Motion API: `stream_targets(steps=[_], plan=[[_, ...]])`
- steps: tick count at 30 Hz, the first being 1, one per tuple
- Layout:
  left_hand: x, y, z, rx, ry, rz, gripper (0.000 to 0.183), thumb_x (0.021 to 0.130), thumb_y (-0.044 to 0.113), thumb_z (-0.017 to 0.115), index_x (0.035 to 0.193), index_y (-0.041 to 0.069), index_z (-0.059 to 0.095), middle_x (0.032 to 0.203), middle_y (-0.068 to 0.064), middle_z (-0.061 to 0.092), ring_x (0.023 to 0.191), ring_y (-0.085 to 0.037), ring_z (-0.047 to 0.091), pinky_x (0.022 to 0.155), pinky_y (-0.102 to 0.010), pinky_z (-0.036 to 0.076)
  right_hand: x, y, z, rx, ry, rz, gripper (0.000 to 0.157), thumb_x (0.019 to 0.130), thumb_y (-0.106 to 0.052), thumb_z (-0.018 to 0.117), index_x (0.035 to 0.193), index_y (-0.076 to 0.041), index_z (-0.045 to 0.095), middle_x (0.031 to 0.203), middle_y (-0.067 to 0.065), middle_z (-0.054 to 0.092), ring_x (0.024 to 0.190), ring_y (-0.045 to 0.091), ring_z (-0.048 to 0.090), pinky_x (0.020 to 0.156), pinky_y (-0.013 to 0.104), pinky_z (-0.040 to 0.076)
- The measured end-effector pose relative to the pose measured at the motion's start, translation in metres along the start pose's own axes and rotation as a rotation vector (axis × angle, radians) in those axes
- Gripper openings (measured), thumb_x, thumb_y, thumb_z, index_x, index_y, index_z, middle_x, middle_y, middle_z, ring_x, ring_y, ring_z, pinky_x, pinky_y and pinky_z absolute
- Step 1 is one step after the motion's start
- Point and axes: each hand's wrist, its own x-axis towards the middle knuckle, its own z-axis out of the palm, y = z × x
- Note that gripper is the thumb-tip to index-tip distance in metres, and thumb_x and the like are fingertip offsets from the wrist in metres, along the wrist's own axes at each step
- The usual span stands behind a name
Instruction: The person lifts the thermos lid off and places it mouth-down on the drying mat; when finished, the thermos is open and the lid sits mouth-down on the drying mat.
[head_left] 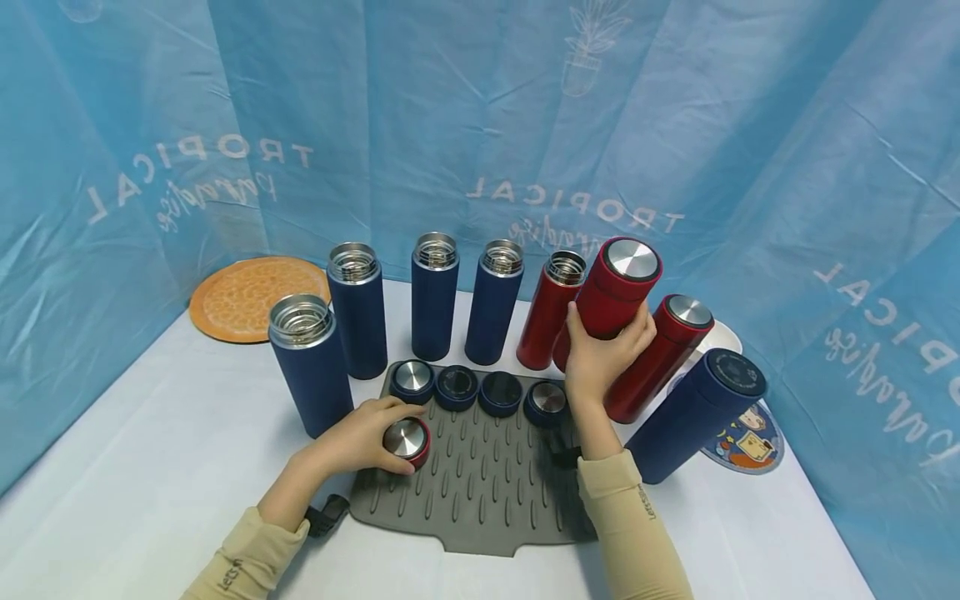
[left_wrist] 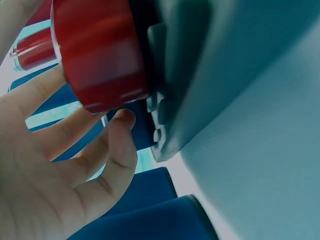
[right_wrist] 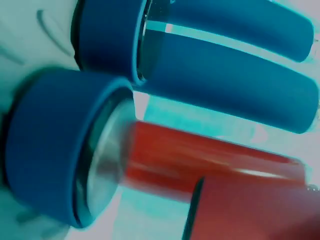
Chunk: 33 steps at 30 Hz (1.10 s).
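Observation:
My left hand [head_left: 367, 437] is around a red bottle lid [head_left: 405, 440] with a silver top, at the left of the grey ridged mat [head_left: 480, 500]. In the left wrist view, the lid's red side [left_wrist: 100, 55] lies between thumb and index finger, while the other fingers [left_wrist: 122, 145] stay spread. My right hand [head_left: 607, 354] grips a red thermos flask [head_left: 611, 287], its silver-topped lid on, behind the mat's right corner. Its lower part [right_wrist: 255, 215] shows in the right wrist view. A lidless red flask [head_left: 547, 321] stands left of it, a lidded red flask [head_left: 660, 358] right.
Several lidless blue flasks [head_left: 433, 308] stand behind and left of the mat. Several blue lids [head_left: 456, 388] line its back edge. A lidded blue flask [head_left: 693, 417] stands at the right, by a patterned round mat [head_left: 753, 446]. An orange round board [head_left: 251, 296] lies back left.

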Motion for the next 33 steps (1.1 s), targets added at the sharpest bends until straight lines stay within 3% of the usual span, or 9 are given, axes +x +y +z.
stream_targets(steps=[4,8,10,15,18,24,33], plan=[[0.002,0.006,-0.008,0.014,0.007,0.006,0.073,0.068,0.037,0.080,0.130,0.010,0.053,0.122,-0.015,0.053,0.112,-0.036,0.049,0.087,-0.047,0.045,-0.007,-0.012,-0.010,0.024,-0.115,-0.166,0.074,0.072,-0.015,0.077,0.133,-0.009,0.036,0.126,0.012,0.042,0.117,0.019,0.042,0.093,0.040,0.042],[0.006,0.019,-0.022,0.011,0.058,0.036,0.071,0.073,0.037,0.077,0.133,0.013,0.050,0.128,-0.016,0.050,0.118,-0.037,0.045,0.091,-0.052,0.042,-0.013,-0.019,-0.021,-0.076,-0.289,-0.293,0.075,0.067,-0.015,0.078,0.129,-0.012,0.037,0.120,0.014,0.054,0.107,0.025,0.054,0.085,0.045,0.047],[0.007,0.026,-0.028,-0.010,0.101,0.059,0.074,0.073,0.038,0.076,0.137,0.016,0.046,0.130,-0.014,0.049,0.118,-0.035,0.046,0.091,-0.052,0.042,-0.013,-0.020,-0.027,-0.171,-0.398,-0.410,0.074,0.063,-0.017,0.080,0.127,-0.013,0.043,0.114,0.014,0.060,0.099,0.028,0.059,0.081,0.046,0.049],[0.012,0.043,-0.038,-0.145,0.234,0.107,0.088,0.071,0.035,0.079,0.144,0.025,0.032,0.137,-0.006,0.042,0.116,-0.026,0.048,0.087,-0.048,0.046,-0.013,-0.023,-0.035,-0.427,-0.685,-0.802,0.080,0.054,-0.027,0.084,0.126,-0.015,0.054,0.105,0.012,0.064,0.090,0.029,0.061,0.078,0.046,0.050],[0.019,0.050,-0.040,-0.213,0.295,0.164,0.094,0.068,0.028,0.082,0.145,0.026,0.029,0.140,-0.004,0.036,0.116,-0.024,0.048,0.085,-0.046,0.048,-0.015,-0.024,-0.037,-0.541,-0.807,-0.950,0.083,0.054,-0.033,0.085,0.129,-0.021,0.053,0.106,0.010,0.063,0.091,0.028,0.060,0.080,0.045,0.050],[0.032,0.053,-0.037,-0.247,0.298,0.291,0.085,0.066,0.017,0.084,0.139,0.017,0.041,0.140,-0.008,0.036,0.123,-0.026,0.043,0.086,-0.037,0.050,-0.021,-0.024,-0.039,-0.573,-0.889,-0.975,0.086,0.051,-0.036,0.087,0.129,-0.023,0.053,0.106,0.010,0.063,0.091,0.028,0.060,0.081,0.044,0.050],[0.033,0.044,-0.029,-0.246,0.367,0.337,0.069,0.060,0.011,0.086,0.122,0.009,0.055,0.112,-0.007,0.057,0.094,-0.021,0.058,0.069,-0.029,0.055,-0.028,-0.022,-0.036,-0.533,-0.934,-0.972,0.086,0.050,-0.037,0.088,0.128,-0.025,0.053,0.105,0.011,0.063,0.093,0.028,0.060,0.082,0.044,0.049]])
